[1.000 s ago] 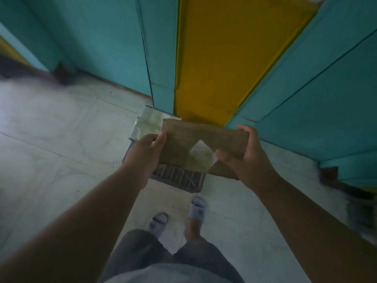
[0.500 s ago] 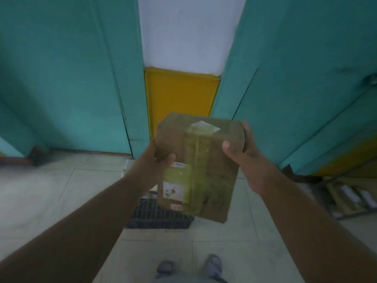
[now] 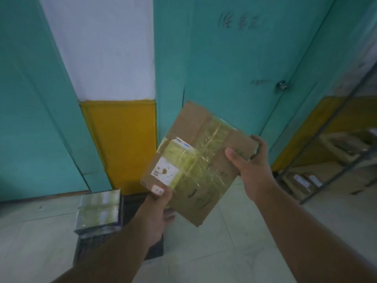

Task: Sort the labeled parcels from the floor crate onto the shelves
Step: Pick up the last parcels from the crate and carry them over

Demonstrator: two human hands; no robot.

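A flat brown cardboard parcel [image 3: 201,160] wrapped in clear tape, with a white label on its left side, is held up in front of me, tilted. My left hand [image 3: 158,209] pinches its lower left corner, thumb on top. My right hand [image 3: 250,168] grips its right edge, thumb on the face and fingers behind. Below, on the floor, stands the dark crate [image 3: 134,207] with a tape-wrapped parcel [image 3: 99,211] lying on its left part.
A metal shelf rack [image 3: 334,160] with several boxes stands at the right. Teal doors [image 3: 234,68] and a white and yellow pillar [image 3: 120,139] face me. A door knob [image 3: 282,85] sticks out at the right. Pale floor tiles [image 3: 234,252] lie around the crate.
The parcel has been lifted from above the crate and turned so its labelled face shows. My view has risen and swung right, bringing the shelf rack into sight.
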